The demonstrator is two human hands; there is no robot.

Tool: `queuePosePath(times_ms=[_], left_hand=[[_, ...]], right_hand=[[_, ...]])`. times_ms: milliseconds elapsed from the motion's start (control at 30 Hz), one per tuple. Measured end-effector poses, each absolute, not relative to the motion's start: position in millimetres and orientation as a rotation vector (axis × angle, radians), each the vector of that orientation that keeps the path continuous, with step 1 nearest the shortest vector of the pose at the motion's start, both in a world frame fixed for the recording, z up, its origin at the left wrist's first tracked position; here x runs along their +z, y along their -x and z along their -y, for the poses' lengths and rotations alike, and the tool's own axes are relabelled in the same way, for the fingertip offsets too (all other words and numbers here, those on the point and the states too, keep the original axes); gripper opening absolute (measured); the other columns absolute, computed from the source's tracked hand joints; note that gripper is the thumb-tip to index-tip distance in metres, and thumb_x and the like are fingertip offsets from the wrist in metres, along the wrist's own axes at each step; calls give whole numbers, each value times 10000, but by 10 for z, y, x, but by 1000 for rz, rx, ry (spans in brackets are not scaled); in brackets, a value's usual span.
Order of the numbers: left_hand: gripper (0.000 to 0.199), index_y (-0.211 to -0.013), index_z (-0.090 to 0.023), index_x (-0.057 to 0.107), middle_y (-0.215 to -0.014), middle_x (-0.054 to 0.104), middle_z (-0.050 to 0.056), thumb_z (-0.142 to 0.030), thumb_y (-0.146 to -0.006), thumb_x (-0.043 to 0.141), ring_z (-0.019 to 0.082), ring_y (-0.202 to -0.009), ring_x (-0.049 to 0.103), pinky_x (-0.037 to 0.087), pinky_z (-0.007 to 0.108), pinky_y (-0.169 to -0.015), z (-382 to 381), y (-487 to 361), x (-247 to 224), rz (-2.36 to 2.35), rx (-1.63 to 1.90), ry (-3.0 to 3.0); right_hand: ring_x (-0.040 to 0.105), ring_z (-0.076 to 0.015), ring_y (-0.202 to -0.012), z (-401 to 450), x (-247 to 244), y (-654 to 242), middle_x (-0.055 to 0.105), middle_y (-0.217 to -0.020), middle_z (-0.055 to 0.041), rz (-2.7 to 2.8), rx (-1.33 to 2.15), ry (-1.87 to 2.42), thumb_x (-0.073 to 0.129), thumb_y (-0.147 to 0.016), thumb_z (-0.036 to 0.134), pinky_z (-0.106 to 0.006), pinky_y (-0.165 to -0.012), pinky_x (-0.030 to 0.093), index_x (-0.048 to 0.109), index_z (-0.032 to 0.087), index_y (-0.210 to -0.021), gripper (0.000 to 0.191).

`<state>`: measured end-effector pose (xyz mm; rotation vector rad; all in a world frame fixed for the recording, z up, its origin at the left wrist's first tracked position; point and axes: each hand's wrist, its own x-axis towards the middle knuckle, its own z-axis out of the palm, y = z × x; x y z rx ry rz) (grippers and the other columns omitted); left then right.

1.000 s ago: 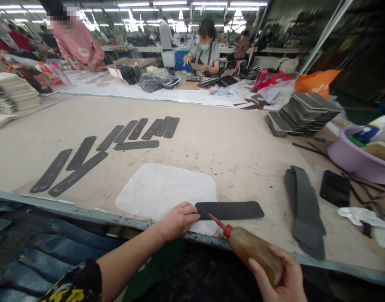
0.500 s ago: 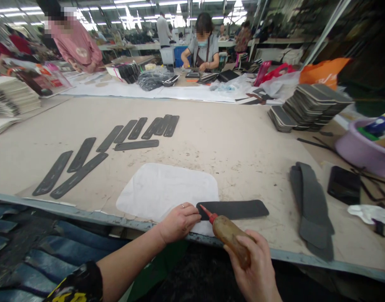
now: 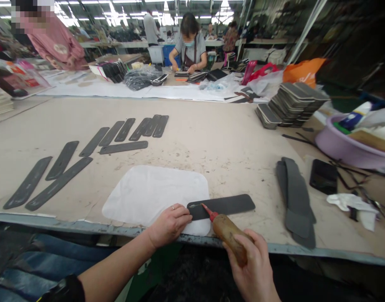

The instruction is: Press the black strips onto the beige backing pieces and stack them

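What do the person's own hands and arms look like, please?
The left hand wears a thin ring; neither it nor the right hand is gloved. The left forearm is bare up to a black sleeve with a trace of yellow; the right forearm, what little shows, is bare.

"Any lettering you can read?"
"None. Far ahead of the right hand and off to its right, the orange bag bears white marks, too blurred to make out."
"And the pink top?"
"That's far ahead of the left hand, off to its left. It has a pale print, too small to read."
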<state>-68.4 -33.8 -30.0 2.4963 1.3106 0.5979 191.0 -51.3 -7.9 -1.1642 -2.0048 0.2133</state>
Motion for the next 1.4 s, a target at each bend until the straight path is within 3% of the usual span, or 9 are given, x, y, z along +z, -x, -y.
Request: queuePosePath(times_ms=[367,733,1000,1133,1400], left_hand=[[220,-1021,-179,593,-962,564,81,-127,-860,453,182,-906,505,464,332,-808,332,709,-387,-1298,610,-2529],[207,-999,-185,608,-900,595,76,-136,-844,479,173,-858,544,492,320,-760,334,688,-360,-1327,699,-2547],[164,-940,-172,625,-870,615,65,-149,-846,493,163,-847,549,476,312,-764,346,657,-299,-1331,704,-2509],[161,-933,-169,627,-864,617,60,-147,-848,491,155,-835,544,467,305,-767,354,658,-304,-1331,712,-2504],[166,-915,-163,622,-844,613,62,-139,-851,471,149,-811,550,466,298,-758,344,653,-279,-1308,719,-2531]], right_hand=[[509,-233,-960,395,-91,-2422,466,-1032,-104,1843,-91,1438,610,-768,274,-443,-807,476,469,192,-1064,339],[520,-248,-921,309,-103,-2672,516,-950,-121,1716,-305,1510,671,-713,273,-414,-771,480,508,135,-1007,364],[520,-259,-907,515,17,-2299,496,-1010,-137,1717,73,1347,679,-697,359,-431,-787,434,495,144,-1014,425],[521,-225,-902,560,-36,-1991,481,-1011,-117,1856,243,1208,630,-753,308,-375,-747,460,480,161,-1028,347],[510,-208,-948,586,-122,-1814,460,-1042,-113,1963,351,1184,601,-780,251,-364,-771,485,458,174,-1064,327]])
